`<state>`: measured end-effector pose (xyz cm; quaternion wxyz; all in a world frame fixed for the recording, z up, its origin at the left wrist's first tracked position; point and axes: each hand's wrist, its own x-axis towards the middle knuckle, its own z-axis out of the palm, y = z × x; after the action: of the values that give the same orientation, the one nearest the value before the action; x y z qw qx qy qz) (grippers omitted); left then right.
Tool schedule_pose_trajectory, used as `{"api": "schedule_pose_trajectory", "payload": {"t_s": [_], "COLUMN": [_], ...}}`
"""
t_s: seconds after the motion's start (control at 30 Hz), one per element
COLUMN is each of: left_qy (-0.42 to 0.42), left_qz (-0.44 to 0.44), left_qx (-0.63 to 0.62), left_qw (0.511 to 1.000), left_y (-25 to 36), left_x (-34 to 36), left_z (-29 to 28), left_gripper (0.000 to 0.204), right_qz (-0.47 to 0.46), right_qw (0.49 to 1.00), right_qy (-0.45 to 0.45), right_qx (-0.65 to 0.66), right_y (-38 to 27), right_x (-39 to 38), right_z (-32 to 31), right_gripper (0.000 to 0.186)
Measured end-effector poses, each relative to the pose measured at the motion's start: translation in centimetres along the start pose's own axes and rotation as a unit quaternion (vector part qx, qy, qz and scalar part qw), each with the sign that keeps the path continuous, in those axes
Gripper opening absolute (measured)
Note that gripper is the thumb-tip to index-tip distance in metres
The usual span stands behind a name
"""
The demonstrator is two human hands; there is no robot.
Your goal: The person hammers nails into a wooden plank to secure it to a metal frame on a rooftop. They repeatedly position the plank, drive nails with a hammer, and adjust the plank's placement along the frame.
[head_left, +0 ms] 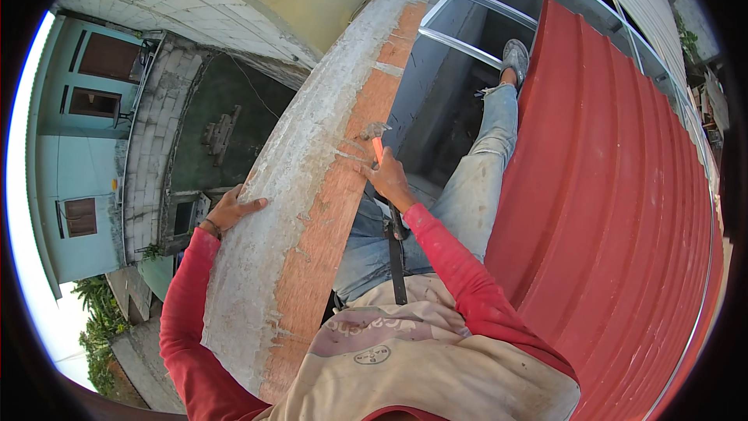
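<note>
One broad red ribbed sheet (600,187) fills my view from 1 to 5 o'clock, so I judge it best to lean no weight on its ribs. Next in size, the long wall (300,136) runs from 7 o'clock up past 12, rough grey mortar on top and an orange strip (315,238) along its near side. Metal framing (460,46) spans the gap at 1 o'clock. My shoe (514,56), between 1 and 2, is by the sheet's edge; a firm footing there should matter more than speed.

My left hand (232,209), at 9 o'clock, braces on the wall's outer edge: thumb spread wide over the mortar, the other fingers mostly out of sight, so I cannot tell how tightly they curl. That bracing arm would best stay loaded before any swing. My right hand (389,179), near the centre, closes around the orange handle of a hammer (378,148). Its grey head (375,131) lies toward 12 o'clock, over the orange strip; short wrist strokes would probably spare the crumbly edge and my balance.
</note>
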<state>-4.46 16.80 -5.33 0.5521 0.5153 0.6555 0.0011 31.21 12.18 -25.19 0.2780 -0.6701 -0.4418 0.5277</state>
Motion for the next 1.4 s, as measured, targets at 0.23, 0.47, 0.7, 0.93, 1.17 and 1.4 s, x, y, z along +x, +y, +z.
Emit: {"api": "schedule_pose_trajectory", "payload": {"t_s": [0.23, 0.47, 0.7, 0.93, 1.17, 1.4], "left_qy": [0.006, 0.029, 0.074, 0.135, 0.145, 0.140], "left_qz": [0.069, 0.112, 0.164, 0.198, 0.196, 0.178], "left_qx": [0.017, 0.088, 0.253, 0.355, 0.484, 0.614], "left_qw": [0.997, 0.989, 0.951, 0.903, 0.840, 0.756], "left_y": [1.8, 3.6, 7.4, 6.9, 8.6, 3.3], "left_x": [-0.3, -1.4, -2.5, -2.9, -1.2, 2.8], "left_z": [0.6, 0.8, 2.1, 2.3, 0.8, -2.9], "left_gripper": [0.070, 0.058, 0.068, 0.060, 0.061, 0.051], "right_qz": [-0.050, -0.047, -0.037, -0.099, -0.115, -0.106], "right_qw": [0.996, 0.998, 0.998, 0.987, 0.969, 0.977], "right_qy": [0.072, 0.048, 0.051, 0.127, 0.218, 0.182], "right_qx": [-0.015, -0.015, -0.012, 0.015, 0.010, -0.028], "right_y": [1.9, 1.5, 5.1, 9.1, 13.8, 12.0], "right_x": [0.7, 0.1, -1.2, -2.2, 0.0, 1.4], "right_z": [1.1, 0.6, 1.2, -3.4, -7.4, -5.9], "right_gripper": [0.075, 0.074, 0.060, 0.043, 0.041, 0.042]}}
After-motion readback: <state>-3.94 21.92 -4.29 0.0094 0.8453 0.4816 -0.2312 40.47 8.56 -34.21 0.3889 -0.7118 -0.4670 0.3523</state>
